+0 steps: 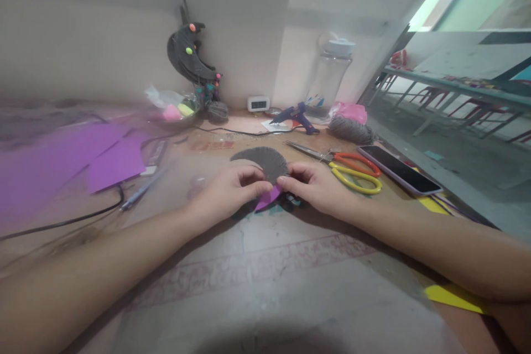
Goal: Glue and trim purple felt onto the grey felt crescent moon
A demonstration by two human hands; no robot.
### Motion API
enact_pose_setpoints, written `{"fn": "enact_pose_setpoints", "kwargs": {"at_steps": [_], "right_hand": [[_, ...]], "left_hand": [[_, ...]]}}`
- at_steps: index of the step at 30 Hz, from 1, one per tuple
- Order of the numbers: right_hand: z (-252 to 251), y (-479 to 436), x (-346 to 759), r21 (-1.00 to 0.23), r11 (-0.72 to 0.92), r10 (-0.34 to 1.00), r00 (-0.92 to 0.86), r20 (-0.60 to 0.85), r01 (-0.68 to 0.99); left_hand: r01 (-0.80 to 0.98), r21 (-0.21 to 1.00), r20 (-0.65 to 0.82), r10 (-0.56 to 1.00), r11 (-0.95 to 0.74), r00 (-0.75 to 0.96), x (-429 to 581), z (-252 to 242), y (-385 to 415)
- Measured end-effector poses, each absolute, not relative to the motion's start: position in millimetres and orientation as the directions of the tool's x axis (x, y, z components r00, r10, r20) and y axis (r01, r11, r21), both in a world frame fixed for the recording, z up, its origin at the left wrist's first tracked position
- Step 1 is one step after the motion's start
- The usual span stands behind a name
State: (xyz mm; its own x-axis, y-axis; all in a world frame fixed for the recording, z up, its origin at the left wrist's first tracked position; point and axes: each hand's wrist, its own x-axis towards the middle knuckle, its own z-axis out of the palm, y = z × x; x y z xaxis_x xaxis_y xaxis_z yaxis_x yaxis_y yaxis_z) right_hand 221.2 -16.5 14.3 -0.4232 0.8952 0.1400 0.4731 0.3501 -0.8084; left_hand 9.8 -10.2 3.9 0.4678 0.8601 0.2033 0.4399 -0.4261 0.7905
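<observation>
Between my two hands, at the middle of the head view, is a dark grey crescent (pixel 271 161) that looks wrapped in yarn. A small purple piece (pixel 267 198) shows below its lower end. My left hand (pixel 236 183) pinches the crescent from the left with thumb and fingers. From the other side my right hand (pixel 309 183) pinches its lower right edge, close to the purple piece. Small dark and teal bits lie under the right fingers, too blurred to name. Scissors (pixel 352 168) with one orange and one yellow handle lie just beyond my right hand.
A phone (pixel 400 168) lies on the right. Behind stand a glue gun (pixel 296 116), a grey yarn ball (pixel 350 128), a clear bottle (pixel 332 74) and a small clock (pixel 258 104). Purple sheets (pixel 116 163) and a pen (pixel 139 193) lie left. A decorated crescent (pixel 185 52) rests against the wall.
</observation>
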Motion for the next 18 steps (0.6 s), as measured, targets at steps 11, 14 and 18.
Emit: {"fn": "enact_pose_setpoints", "kwargs": {"at_steps": [11, 14, 18], "right_hand": [[10.3, -14.7, 223.0, -0.867, 0.309, 0.906, -0.398, 0.144, 0.392], [11.6, -15.4, 224.2, -0.837, 0.366, 0.891, -0.411, 0.190, 0.406], [14.1, -15.5, 225.4, -0.814, 0.407, 0.883, -0.407, 0.234, 0.414]], "left_hand": [[0.374, 0.878, 0.102, 0.881, -0.298, 0.462, 12.4, 4.6, -13.6], [0.401, 0.845, 0.150, 0.877, -0.353, 0.456, 12.0, 5.1, -13.4], [0.398, 0.834, 0.172, 0.865, -0.382, 0.470, 11.5, 6.0, -13.8]]}}
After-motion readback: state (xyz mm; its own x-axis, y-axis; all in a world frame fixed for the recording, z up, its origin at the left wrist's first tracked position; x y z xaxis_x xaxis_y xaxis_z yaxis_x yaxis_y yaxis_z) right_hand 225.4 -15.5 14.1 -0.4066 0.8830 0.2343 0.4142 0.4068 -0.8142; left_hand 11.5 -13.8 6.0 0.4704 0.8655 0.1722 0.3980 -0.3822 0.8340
